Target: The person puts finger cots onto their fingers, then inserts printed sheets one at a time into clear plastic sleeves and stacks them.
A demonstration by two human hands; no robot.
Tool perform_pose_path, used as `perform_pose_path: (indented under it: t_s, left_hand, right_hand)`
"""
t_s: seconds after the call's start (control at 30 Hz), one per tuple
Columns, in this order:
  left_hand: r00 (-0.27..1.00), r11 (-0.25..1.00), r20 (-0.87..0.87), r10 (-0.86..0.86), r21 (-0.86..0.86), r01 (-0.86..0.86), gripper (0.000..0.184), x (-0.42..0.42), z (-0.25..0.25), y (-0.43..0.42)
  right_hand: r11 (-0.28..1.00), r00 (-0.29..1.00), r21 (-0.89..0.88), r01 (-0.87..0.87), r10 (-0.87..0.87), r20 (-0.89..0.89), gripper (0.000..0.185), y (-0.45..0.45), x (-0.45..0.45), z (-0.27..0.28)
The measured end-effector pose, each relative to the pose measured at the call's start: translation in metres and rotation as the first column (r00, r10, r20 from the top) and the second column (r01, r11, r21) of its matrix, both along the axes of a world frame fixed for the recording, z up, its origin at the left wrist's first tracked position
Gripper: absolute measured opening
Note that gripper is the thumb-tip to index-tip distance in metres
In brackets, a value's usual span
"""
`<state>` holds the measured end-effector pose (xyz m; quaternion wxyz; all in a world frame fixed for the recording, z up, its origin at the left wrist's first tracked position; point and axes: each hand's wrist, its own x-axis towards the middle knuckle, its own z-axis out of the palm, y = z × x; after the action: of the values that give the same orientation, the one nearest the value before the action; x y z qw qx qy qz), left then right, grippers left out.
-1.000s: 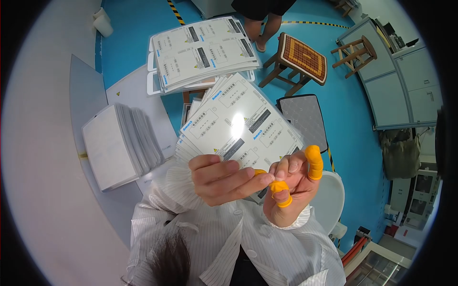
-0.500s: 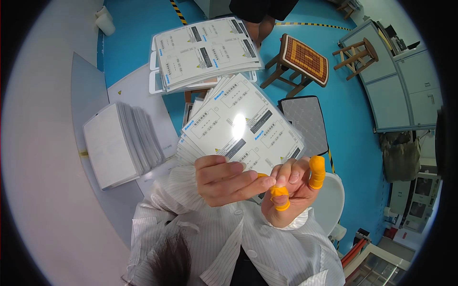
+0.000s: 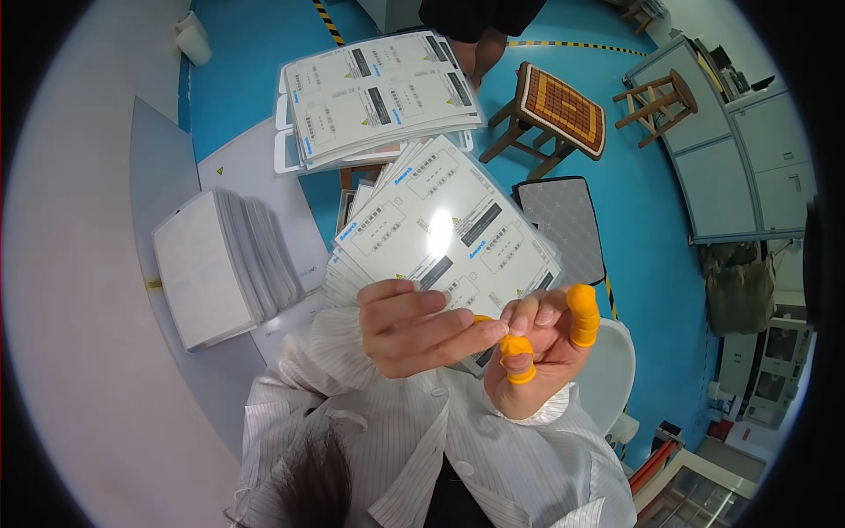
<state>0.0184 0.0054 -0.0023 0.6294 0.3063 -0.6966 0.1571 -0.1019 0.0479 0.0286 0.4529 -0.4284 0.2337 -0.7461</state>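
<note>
My left hand is closed in a pinch, its fingertips at the crumpled orange finger cot on one digit of my right hand. A bit of orange also shows behind my left fingers. A second finger cot covers another digit of my right hand, which points upward. The remaining right fingers are bent, apart from that raised digit, and hold nothing I can see. Just beyond both hands lies a fanned stack of printed label sheets, with glare on the top one.
More printed sheets are piled behind. A thick stack of white sheets leans at the left. Stools stand at the right, near a dark padded panel. A person's legs show at the top.
My left fingers have shifted very slightly at the finger cot. The raised right digit has moved a little upward and left. The sheets have not moved.
</note>
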Motion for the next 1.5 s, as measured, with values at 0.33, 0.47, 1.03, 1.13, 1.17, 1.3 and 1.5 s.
perform_pose_path:
  t_s: [0.33,0.47,1.03,1.13,1.17,1.3,1.5]
  left_hand:
    - [0.864,0.804,-0.276,-0.421,0.327,0.496,0.022,-0.009,0.009,-0.002]
    - [0.720,0.613,-0.465,-0.515,0.387,0.689,0.021,-0.020,0.008,-0.004]
    - [0.786,0.658,-0.300,-0.541,0.431,0.617,0.022,-0.039,0.012,-0.012]
    - [0.804,0.685,-0.259,-0.535,0.423,0.593,0.021,-0.039,0.013,-0.013]
    - [0.816,0.705,-0.239,-0.526,0.413,0.576,0.021,-0.039,0.013,-0.013]
    - [0.801,0.700,-0.257,-0.541,0.390,0.598,0.021,-0.040,0.009,-0.013]
    - [0.810,0.723,-0.262,-0.525,0.365,0.586,0.020,-0.038,0.011,-0.010]
  right_hand:
    - [0.967,0.917,-0.220,0.130,-0.201,-0.343,0.062,-0.001,-0.022,-0.003]
    - [0.896,0.810,-0.060,0.441,-0.426,-0.403,0.056,-0.001,-0.023,0.000]
    - [0.967,0.697,-0.122,0.225,-0.247,-0.673,0.076,0.003,-0.064,0.006]
    - [0.966,0.671,-0.162,0.204,-0.258,-0.696,0.075,0.000,-0.068,0.007]
    - [0.966,0.671,-0.161,0.203,-0.257,-0.696,0.075,0.000,-0.067,0.008]
    - [0.983,0.778,-0.121,0.136,-0.181,-0.602,0.071,-0.002,-0.067,0.004]
    - [0.995,0.960,-0.016,0.097,-0.098,-0.264,0.065,0.000,-0.057,-0.004]
